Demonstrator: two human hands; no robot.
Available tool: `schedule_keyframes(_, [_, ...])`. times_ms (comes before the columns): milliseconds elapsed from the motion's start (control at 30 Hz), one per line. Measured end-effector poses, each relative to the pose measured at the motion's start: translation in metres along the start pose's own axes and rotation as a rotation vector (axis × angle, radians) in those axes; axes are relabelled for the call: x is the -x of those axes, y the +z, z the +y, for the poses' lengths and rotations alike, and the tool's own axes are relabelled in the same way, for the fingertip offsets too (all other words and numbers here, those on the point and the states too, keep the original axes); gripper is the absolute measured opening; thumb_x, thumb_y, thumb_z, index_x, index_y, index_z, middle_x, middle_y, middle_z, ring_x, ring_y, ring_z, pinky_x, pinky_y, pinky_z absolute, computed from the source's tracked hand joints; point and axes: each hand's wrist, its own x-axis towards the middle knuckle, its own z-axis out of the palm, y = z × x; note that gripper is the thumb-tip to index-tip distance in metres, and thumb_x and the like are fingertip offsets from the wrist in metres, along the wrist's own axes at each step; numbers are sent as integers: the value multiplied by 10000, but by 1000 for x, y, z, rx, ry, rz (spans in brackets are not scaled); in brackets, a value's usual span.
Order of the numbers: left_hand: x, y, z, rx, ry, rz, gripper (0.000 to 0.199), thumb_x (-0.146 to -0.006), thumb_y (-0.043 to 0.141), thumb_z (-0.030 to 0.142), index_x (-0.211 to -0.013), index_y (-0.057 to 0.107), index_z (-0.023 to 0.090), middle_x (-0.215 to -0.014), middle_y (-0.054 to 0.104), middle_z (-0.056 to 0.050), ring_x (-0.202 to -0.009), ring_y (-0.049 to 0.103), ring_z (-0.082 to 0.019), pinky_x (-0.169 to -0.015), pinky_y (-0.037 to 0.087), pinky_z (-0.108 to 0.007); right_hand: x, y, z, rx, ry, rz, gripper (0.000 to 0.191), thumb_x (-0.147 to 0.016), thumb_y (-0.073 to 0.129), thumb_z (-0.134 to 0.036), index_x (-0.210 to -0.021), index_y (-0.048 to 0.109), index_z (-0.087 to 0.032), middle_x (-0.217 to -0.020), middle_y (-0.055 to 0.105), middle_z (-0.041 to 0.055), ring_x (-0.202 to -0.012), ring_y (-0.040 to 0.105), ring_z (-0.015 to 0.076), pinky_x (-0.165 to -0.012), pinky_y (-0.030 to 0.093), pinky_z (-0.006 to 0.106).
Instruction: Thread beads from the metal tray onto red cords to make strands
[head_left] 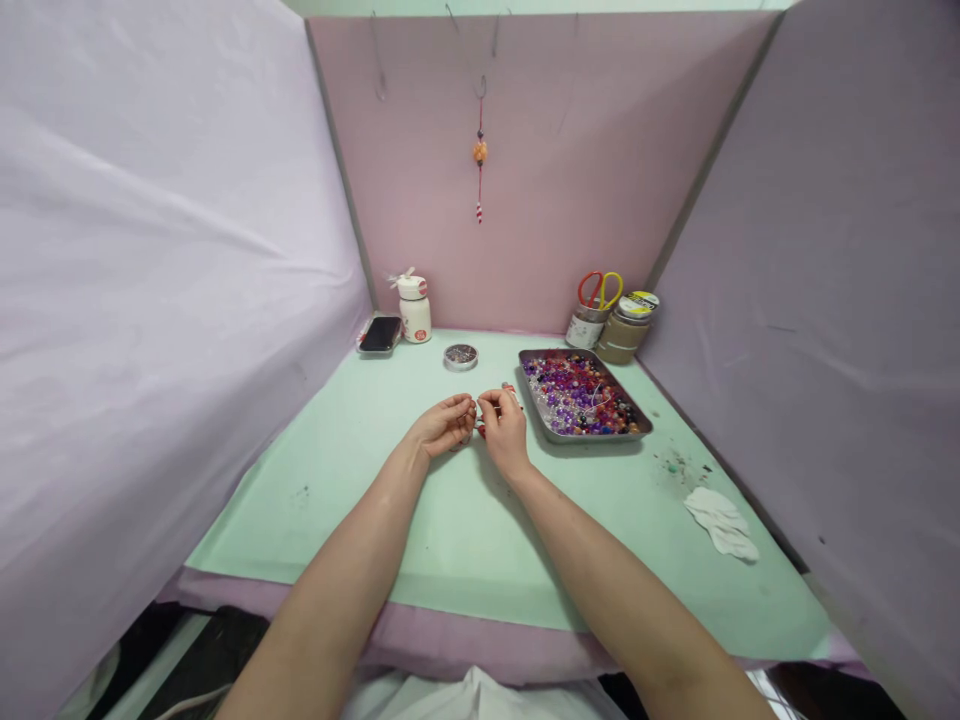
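My left hand (445, 424) and my right hand (505, 430) meet over the middle of the green tabletop, fingertips almost touching. Each has thumb and fingers pinched together; what lies in the pinch is too small to make out. Small red bits (481, 429) show between and just below the hands, perhaps cord or beads. A small red-and-white piece (509, 388) peeks out behind my right hand. Right of that hand stands a metal tray (551, 437) full of purple, red, clear and dark beads (574, 392). Beyond my fingers sits a round clear dish (460, 357) with small dark contents.
A white bottle (415, 312) and a phone (381, 335) stand back left. At back right are a can (586, 328) with red- and yellow-handled scissors (600, 289) and a jar (624, 335). A beaded red string (480, 152) hangs from a hook. A crumpled tissue (721, 522) lies right.
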Motion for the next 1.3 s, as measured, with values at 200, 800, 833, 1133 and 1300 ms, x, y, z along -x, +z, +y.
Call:
schedule_keyframes(200, [-1,-1,-1,21,-3,-8,110,-825,554,1,-818,598,102,-677,607,-16,-593,596,-52,-578,504,-126,1,2,6,-14,2,-19,145,-858,465,-304,-798,553,-205,-822,588,38,-798,550,181,-718,459,323])
schedule_keyframes(800, [-4,0,-8,68,56,-13,80,-811,597,26,-763,614,88,-686,627,-29,-583,589,-47,-599,490,-122,3,2,2,46,-40,0,130,-859,465,-273,-789,551,-206,-802,604,42,-775,553,180,-699,440,313])
schedule_keyframes(833, [-4,0,-9,70,61,-15,78,-809,600,26,-763,615,87,-690,630,-31,-583,591,-48,-600,491,-123,3,2,2,49,-44,0,126,-859,465,-269,-789,548,-207,-800,602,40,-774,552,179,-704,439,312])
schedule_keyframes(1133, [-2,8,-16,52,131,-65,48,-787,660,107,-749,633,94,-678,641,-34,-606,596,-80,-631,494,-174,3,1,-2,96,-99,47,133,-865,485,-294,-780,537,-205,-782,582,20,-744,531,166,-734,422,311])
schedule_keyframes(1300, [-3,17,-25,53,167,-47,108,-756,711,185,-741,649,98,-701,654,-44,-652,603,-105,-693,486,-211,3,-1,-4,87,-96,66,154,-867,495,-317,-762,523,-208,-771,576,17,-741,531,168,-773,420,325])
